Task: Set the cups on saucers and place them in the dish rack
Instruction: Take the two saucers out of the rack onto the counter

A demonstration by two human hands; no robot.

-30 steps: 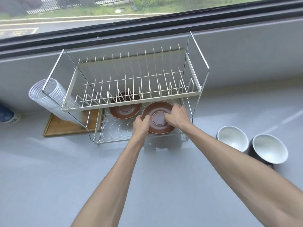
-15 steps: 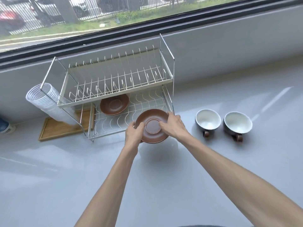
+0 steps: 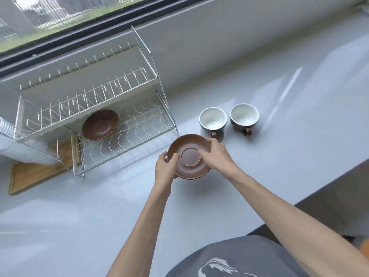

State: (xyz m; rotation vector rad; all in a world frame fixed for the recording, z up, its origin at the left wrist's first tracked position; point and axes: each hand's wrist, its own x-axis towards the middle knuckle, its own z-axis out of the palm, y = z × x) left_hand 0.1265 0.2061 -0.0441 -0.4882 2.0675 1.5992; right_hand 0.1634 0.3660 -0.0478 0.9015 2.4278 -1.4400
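No words, labels, brand names or numbers can be read anywhere. The only mark is a white brush-like graphic on the grey shirt (image 3: 239, 256) at the bottom edge, and it carries no letters.

Grey counter under a window

A wooden board (image 3: 30, 174) lay flat on the grey counter (image 3: 279, 146) at far left — a stack of clear plastic cups (image 3: 18, 144) rested on its side over it. Behind ran a dark window frame (image 3: 99, 31) — grass and a fence (image 3: 65, 11) showed outside.
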